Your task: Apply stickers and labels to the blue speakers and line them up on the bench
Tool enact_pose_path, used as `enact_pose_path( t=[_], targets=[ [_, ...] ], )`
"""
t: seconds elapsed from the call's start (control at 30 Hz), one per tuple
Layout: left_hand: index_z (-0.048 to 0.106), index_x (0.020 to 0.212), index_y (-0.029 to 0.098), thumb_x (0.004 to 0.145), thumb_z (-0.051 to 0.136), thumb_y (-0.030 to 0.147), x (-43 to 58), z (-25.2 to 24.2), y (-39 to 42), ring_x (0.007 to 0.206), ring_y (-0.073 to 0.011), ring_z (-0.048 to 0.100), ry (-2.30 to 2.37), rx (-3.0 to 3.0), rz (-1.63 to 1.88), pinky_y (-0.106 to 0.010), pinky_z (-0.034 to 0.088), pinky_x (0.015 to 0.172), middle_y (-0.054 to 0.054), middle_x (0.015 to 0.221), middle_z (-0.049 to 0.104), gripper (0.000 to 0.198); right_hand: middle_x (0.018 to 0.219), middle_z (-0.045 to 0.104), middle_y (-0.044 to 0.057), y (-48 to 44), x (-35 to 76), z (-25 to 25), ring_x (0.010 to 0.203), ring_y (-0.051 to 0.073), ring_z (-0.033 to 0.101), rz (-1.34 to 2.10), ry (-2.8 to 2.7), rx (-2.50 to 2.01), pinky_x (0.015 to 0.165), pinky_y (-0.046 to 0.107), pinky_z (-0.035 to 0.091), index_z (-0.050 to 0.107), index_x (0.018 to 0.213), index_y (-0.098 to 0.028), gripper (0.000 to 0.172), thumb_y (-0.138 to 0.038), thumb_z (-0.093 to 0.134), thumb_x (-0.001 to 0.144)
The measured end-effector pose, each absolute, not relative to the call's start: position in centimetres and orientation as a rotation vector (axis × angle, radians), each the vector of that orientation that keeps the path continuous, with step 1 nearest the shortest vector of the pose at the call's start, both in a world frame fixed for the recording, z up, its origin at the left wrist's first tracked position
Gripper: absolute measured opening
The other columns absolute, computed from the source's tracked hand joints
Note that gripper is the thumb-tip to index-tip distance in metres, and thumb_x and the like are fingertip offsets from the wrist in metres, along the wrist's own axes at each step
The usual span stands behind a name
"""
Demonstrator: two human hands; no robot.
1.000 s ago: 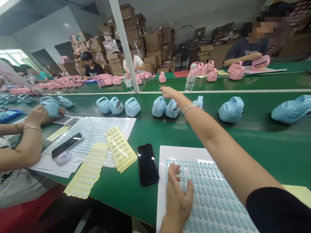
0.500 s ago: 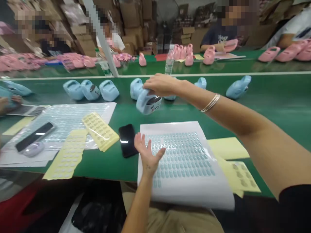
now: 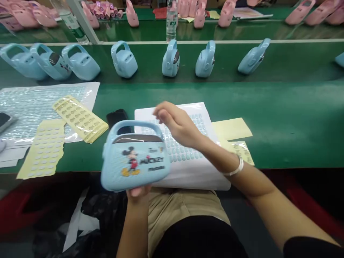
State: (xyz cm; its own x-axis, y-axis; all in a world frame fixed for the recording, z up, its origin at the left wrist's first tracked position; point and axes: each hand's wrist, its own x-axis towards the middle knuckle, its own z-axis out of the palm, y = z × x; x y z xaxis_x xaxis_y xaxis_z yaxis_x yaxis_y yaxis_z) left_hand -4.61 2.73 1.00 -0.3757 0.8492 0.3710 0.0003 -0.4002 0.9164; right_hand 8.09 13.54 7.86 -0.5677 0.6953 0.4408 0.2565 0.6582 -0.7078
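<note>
My left hand (image 3: 138, 191) grips a light-blue portable speaker (image 3: 135, 161) from below, its palm and most fingers hidden behind it. The speaker has a carry handle, a dark strip along the top and a Mickey Mouse print on the front, which faces me. To its right, my right hand (image 3: 176, 123) is raised over a white sheet of clear oval stickers (image 3: 185, 175), slightly blurred. Its fingers are loosely stretched, with nothing visible in them, and it is apart from the speaker. The speaker covers the left part of the sheet.
Several blue speakers (image 3: 171, 61) stand along the green bench's back. A black phone (image 3: 117, 116) lies behind the held speaker. Yellow sticker sheets (image 3: 44, 150) are at left, yellow paper (image 3: 233, 129) at right. Bottles (image 3: 172, 21) and pink speakers (image 3: 200, 14) stand farther back.
The blue speaker has come from the back of the bench toward me and passed from my right hand to my left. My right hand has let go; the view has tilted down.
</note>
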Motion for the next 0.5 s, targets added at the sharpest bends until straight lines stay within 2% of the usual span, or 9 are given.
enact_pose_path(
  t=[0.07,0.17,0.27,0.4,0.5],
  targets=[
    [0.047,0.127,0.047,0.059,0.051,0.085,-5.0,2.1,2.1,0.135,-0.0348,0.034,1.128,1.066,1.952,-0.045,0.055,0.087,0.003,0.141,0.043,0.078,0.081,0.059,0.005,10.3,8.5,4.7,0.076,0.013,0.053,0.634,-2.089,-0.765,0.069,0.027,0.043,0.055,0.088,-0.013,0.031,-0.030,0.032,0.100],
    [0.054,0.120,0.047,0.062,0.054,0.082,-5.9,3.9,1.6,0.134,-0.0325,0.036,1.149,0.948,1.986,-0.038,0.058,0.079,0.007,0.138,0.047,0.068,0.079,0.061,0.007,5.9,8.5,0.2,0.072,0.016,0.051,0.346,-2.291,-0.640,0.062,0.028,0.041,0.059,0.088,-0.013,0.019,-0.025,0.047,0.095],
    [0.060,0.113,0.046,0.059,0.058,0.080,-6.7,4.2,1.3,0.132,-0.0313,0.039,1.175,0.916,2.012,-0.036,0.059,0.076,0.007,0.134,0.051,0.064,0.076,0.061,0.006,4.0,7.9,-2.0,0.070,0.017,0.049,0.169,-2.417,-0.679,0.059,0.029,0.040,0.062,0.087,-0.012,0.016,-0.023,0.051,0.092],
    [0.063,0.108,0.042,0.055,0.067,0.075,-7.4,2.5,1.2,0.130,-0.0325,0.040,1.134,0.903,2.013,-0.040,0.058,0.082,0.003,0.130,0.053,0.063,0.063,0.055,0.003,4.8,7.3,-1.8,0.062,0.014,0.048,0.130,-2.401,-0.608,0.053,0.027,0.040,0.062,0.074,-0.011,0.022,-0.010,0.048,0.091],
    [0.060,0.115,0.037,0.056,0.080,0.055,-7.8,1.6,0.9,0.128,-0.0338,0.043,1.202,1.047,2.013,-0.049,0.052,0.093,-0.002,0.132,0.051,0.065,0.063,0.055,0.002,6.3,8.2,0.0,0.060,0.012,0.051,0.255,-2.214,-0.610,0.051,0.024,0.044,0.063,0.075,-0.013,0.025,-0.015,0.046,0.094]
  ],
)
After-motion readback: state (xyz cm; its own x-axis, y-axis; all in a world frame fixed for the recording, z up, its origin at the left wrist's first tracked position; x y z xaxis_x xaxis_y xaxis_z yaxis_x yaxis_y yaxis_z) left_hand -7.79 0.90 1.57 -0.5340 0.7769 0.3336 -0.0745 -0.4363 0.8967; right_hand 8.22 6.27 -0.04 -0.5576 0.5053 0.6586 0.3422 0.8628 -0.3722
